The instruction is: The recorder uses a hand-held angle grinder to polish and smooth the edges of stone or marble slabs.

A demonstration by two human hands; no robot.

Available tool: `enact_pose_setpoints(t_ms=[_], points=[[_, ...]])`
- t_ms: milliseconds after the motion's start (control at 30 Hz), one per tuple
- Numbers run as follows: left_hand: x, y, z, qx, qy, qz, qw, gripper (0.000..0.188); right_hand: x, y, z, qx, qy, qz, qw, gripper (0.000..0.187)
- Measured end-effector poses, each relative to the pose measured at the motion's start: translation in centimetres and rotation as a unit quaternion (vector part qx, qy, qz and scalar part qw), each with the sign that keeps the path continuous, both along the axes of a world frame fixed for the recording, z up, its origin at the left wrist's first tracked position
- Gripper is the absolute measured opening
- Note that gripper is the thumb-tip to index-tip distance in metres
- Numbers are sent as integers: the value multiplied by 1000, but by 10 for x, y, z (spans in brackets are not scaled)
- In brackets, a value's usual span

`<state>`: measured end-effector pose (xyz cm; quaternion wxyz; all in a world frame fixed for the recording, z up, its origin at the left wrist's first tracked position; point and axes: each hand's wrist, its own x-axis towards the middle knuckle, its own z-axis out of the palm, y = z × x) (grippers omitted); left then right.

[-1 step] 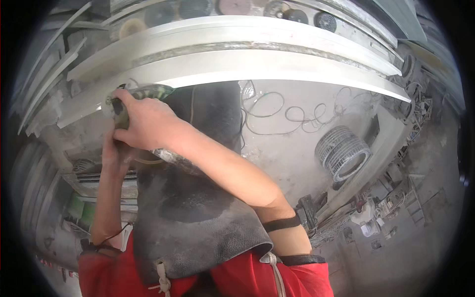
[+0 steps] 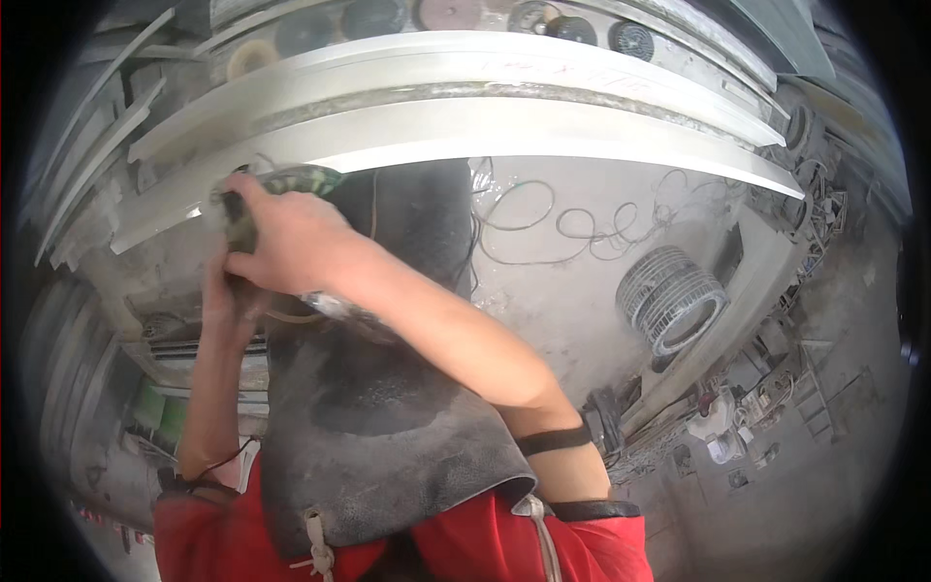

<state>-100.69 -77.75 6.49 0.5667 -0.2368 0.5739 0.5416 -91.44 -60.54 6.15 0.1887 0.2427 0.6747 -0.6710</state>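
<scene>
A green-and-black power tool, by its look an angle grinder (image 2: pixel 239 221), is at the left against the near edge of a long white slab (image 2: pixel 504 126); it is smeared by motion. Across its top lies my right hand (image 2: pixel 299 242), thumb and fingers wrapped round it. Lower down, my left hand (image 2: pixel 229 299) grips it from below, its fingers largely hidden by the tool and my right hand. My right forearm crosses in front of my dark leather apron (image 2: pixel 407 388). The tool's working face is hidden from view.
Several round discs (image 2: pixel 373 17) sit along the far side. A thin cable (image 2: pixel 524 209) lies in loops on the floor, right of the apron. Farther right stand stacked tyre-like rings (image 2: pixel 672 301). Clutter (image 2: pixel 722 427) covers the lower right, and long strips (image 2: pixel 107 145) lean at the left.
Both hands have shifted very slightly to the right with the grinder. Their grip is the same.
</scene>
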Motion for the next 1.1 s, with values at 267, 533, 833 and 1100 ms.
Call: enact_pose_setpoints(t_ms=[267, 533, 833, 1100], points=[[276, 283, -50, 175, -112, -137, 968, 106, 287, 179, 23, 58, -139, -368, 918, 77], [194, 235, -29, 75, -179, -217, 957, 77, 253, 153, -13, 179, -71, -209, 959, 86], [124, 128, -6, 68, -7, -79, 994, 56, 136, 113, 1, 40, -4, -65, 997, 83], [355, 379, -36, 170, -102, -223, 954, 85, 390, 282, 26, 44, -170, -337, 925, 79]])
